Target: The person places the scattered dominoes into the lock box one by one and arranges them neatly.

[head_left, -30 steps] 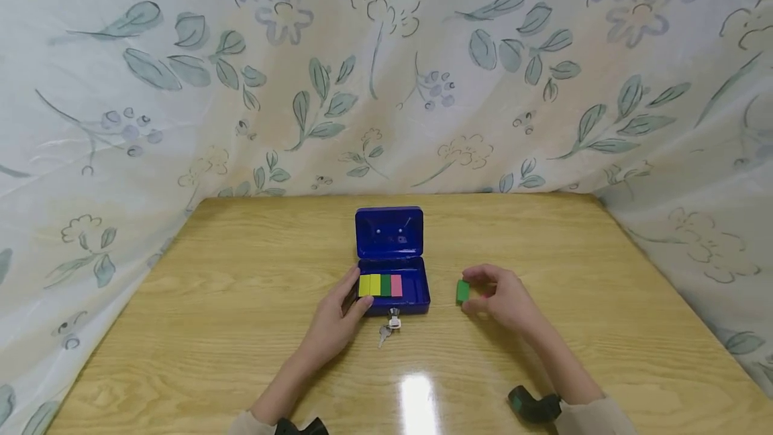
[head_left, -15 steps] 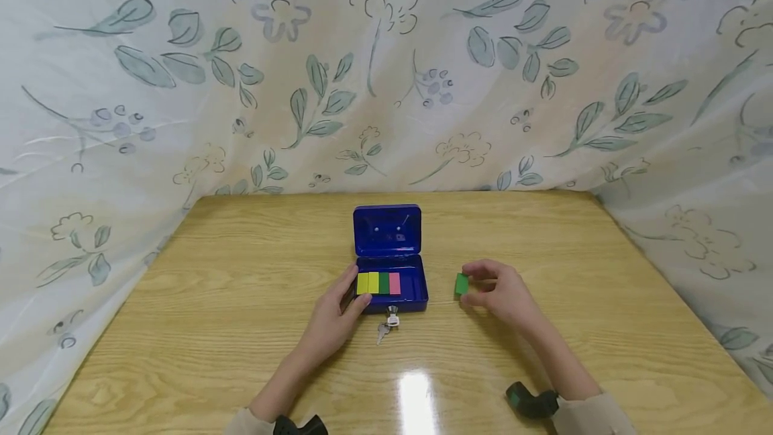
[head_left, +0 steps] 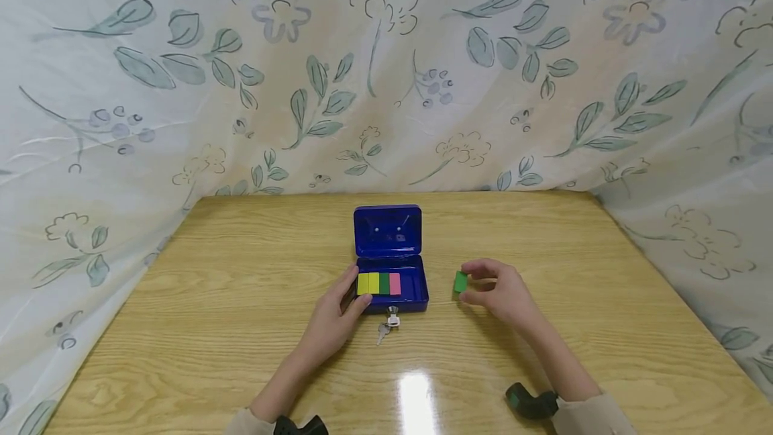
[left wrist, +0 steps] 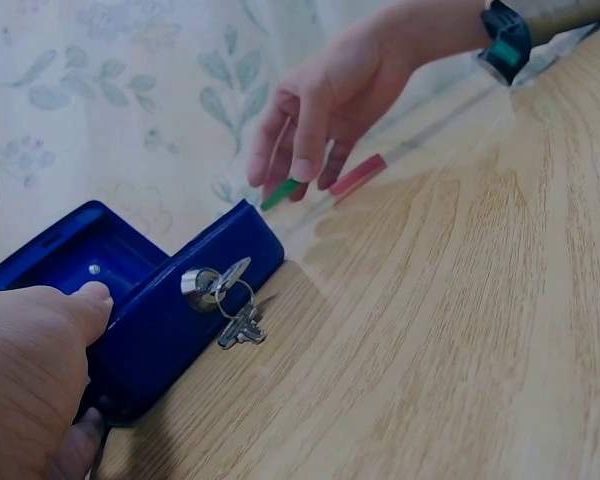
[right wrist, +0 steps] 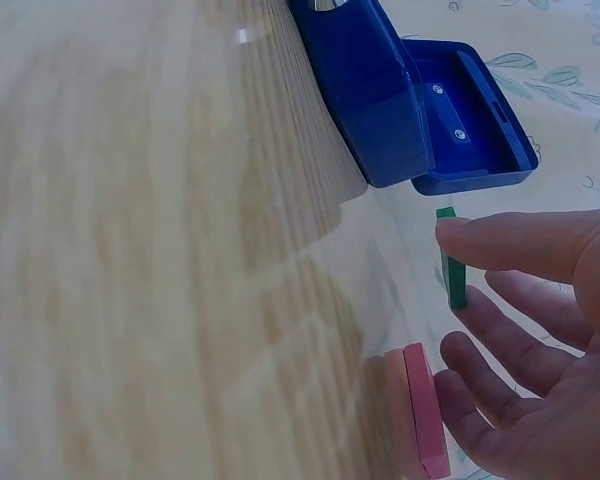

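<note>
My left hand (head_left: 331,321) grips the left side of a blue metal cash box (head_left: 417,306), thumb over its rim. The lid (head_left: 388,232) stands raised at the back. Inside, along the left, lie two yellow blocks (head_left: 369,283), a dark green block (head_left: 384,283) and a pink block (head_left: 395,283) in a row. To the right of the box, my right hand (head_left: 506,297) pinches a flat green block (right wrist: 452,258) between thumb and fingertip. Below its other fingers, a loose pink block (right wrist: 427,410) lies on the table; the hand hides it in the head view.
Keys (left wrist: 242,325) hang on a ring from the box's front lock (left wrist: 199,288). The wooden table (head_left: 241,341) reaches back to a floral cloth (head_left: 386,86). A dark wrist device (head_left: 531,403) is worn on the right forearm.
The green block has shifted slightly left in my right hand and now sits tilted at the fingertips. Pink showing between those fingers earlier is now hidden. My left hand keeps its grip.
</note>
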The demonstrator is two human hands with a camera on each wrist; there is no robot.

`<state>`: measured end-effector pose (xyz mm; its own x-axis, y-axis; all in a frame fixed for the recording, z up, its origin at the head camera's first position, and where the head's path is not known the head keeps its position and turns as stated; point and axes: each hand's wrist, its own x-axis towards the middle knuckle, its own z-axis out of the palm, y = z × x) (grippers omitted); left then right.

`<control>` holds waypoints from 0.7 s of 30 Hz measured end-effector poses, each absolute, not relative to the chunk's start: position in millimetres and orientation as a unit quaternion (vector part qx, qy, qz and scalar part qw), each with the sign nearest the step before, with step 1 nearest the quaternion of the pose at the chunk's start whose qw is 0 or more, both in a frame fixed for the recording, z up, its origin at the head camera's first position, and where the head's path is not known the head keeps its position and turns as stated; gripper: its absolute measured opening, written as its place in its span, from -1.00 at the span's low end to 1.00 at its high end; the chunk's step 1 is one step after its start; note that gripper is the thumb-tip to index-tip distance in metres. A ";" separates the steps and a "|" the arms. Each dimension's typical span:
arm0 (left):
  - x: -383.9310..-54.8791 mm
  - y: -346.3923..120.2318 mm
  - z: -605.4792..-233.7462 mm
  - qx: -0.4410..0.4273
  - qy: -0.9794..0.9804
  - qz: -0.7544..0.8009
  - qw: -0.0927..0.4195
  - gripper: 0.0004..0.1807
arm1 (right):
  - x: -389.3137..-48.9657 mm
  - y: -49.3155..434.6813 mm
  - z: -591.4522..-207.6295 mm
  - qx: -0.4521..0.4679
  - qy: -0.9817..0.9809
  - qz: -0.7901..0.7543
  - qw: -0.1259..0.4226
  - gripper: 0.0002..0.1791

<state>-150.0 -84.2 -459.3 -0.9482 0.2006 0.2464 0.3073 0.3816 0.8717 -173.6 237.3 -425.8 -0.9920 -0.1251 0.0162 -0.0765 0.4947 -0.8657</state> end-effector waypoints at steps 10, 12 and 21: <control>-150.3 -82.8 -457.9 -0.153 -0.830 -0.535 0.048 -0.29 | -172.8 235.6 -425.9 -0.074 0.865 -0.497 0.014 -0.51; -150.4 -82.7 -457.4 -0.149 -0.831 -0.533 0.046 -0.29 | -172.5 234.9 -425.7 -0.076 0.864 -0.498 0.013 -0.52; -149.5 -83.0 -457.7 -0.150 -0.837 -0.523 0.055 -0.29 | -172.1 233.2 -426.4 -0.083 0.864 -0.496 0.007 -0.53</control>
<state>-149.5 -83.0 -457.7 -0.9488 0.1945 0.2487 0.3088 0.4069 0.8597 -172.1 233.2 -426.4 -0.9862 -0.1500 0.0703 -0.1364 0.4944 -0.8585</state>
